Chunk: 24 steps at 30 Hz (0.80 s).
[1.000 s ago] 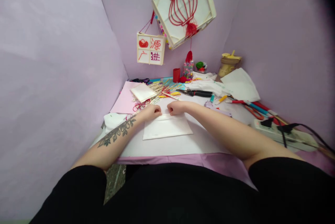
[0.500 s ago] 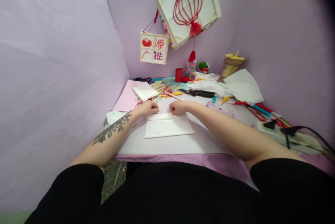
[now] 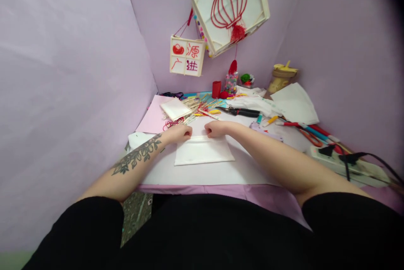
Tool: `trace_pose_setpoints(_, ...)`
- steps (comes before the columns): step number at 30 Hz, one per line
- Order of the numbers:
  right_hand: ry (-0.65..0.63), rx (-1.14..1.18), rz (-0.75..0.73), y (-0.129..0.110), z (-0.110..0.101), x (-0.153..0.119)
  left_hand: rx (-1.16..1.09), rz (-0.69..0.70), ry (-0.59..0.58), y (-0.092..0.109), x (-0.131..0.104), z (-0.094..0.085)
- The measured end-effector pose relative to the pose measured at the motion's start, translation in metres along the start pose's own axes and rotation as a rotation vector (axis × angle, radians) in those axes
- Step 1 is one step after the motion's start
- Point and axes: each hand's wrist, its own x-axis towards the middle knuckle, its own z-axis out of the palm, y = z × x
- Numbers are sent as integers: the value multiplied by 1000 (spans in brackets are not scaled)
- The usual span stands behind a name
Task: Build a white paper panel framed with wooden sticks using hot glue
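A white folded sheet (image 3: 205, 153), thin paper or cloth, I cannot tell which, lies flat in front of me with its long sides running left to right. My left hand (image 3: 181, 133) is closed at its far left corner, fingers curled down onto the edge. At the far right corner my right hand (image 3: 216, 129) is closed in the same way. A narrow folded strip runs along the far edge between the two fists. The fingertips are mostly hidden under the knuckles.
Beyond my hands lie a small white framed panel (image 3: 175, 109), loose wooden sticks (image 3: 197, 104) and black-handled pruning shears (image 3: 238, 112). Markers (image 3: 312, 129) and a power strip (image 3: 350, 169) are on the right. A large lantern (image 3: 230, 9) hangs above the table.
My left hand has turned slightly and its fingers are curled tighter at the sheet's edge. The raised strip along the far edge now lies flatter. My right hand has barely moved.
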Motion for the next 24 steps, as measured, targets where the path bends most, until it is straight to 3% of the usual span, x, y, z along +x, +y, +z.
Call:
trace_pose_setpoints(10,17,-8,-16,1,1,0,-2,-215,164,4,-23,14)
trace_pose_setpoints(17,9,-8,-9,-1,0,-3,-129,-134,126,-10,-27,14)
trace_pose_setpoints(24,5,0,-11,0,0,-2,47,-296,160,-1,-37,2)
